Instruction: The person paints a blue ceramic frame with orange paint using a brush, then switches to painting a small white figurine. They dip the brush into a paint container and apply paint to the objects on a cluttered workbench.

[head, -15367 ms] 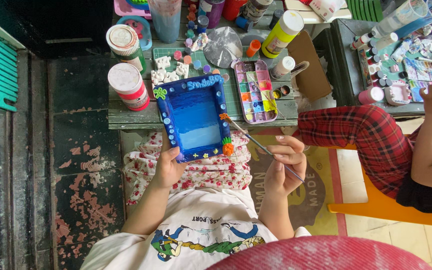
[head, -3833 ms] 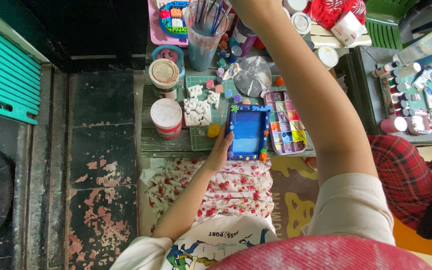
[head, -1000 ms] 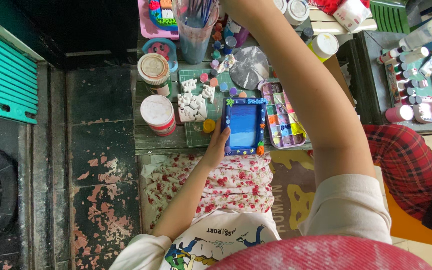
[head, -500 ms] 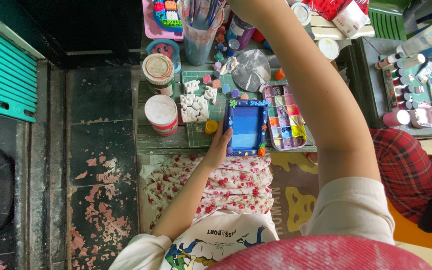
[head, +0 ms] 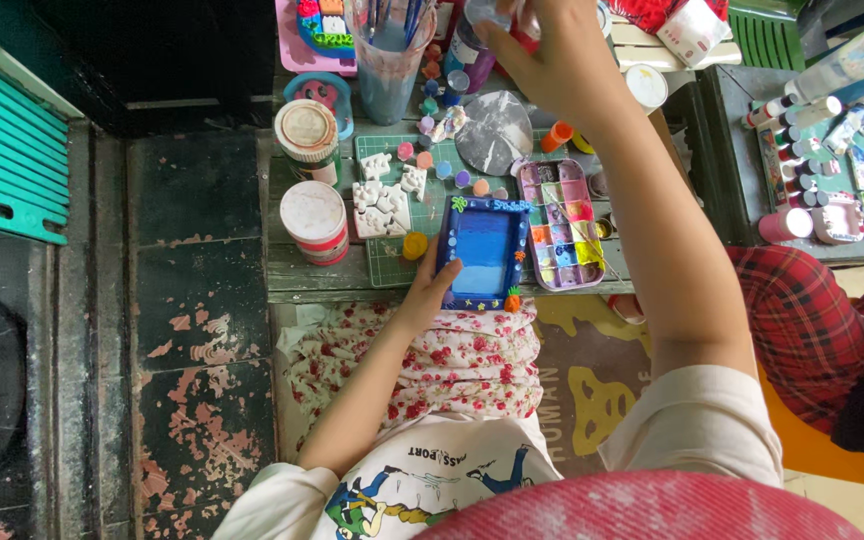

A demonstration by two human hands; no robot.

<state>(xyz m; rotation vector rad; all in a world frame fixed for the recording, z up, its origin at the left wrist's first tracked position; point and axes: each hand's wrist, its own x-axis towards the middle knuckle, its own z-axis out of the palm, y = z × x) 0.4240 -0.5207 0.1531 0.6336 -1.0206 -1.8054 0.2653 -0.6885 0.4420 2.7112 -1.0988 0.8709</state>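
Observation:
A blue rectangular picture frame (head: 482, 255) with small coloured decorations on its rim lies on a green cutting mat (head: 382, 270) at the table's near edge. My left hand (head: 422, 295) rests against the frame's left side and holds it. My right hand (head: 547, 55) is stretched out over the far part of the table. Its fingers are curled around a small whitish and red container (head: 505, 14), partly cut off by the top edge. A paint palette (head: 564, 225) with several coloured wells lies just right of the frame.
A cup of brushes in bluish water (head: 389, 60) stands at the back. Two round lidded tubs (head: 307, 130) (head: 315, 215) stand at the left, with white plaster shapes (head: 384, 195) and a grey disc (head: 493, 130) nearby. Another person in red plaid (head: 802, 320) sits on my right by a second table of paints (head: 832, 190).
My right hand, beyond the top edge before, has drawn back into view holding the small container. My left hand has stayed on the frame.

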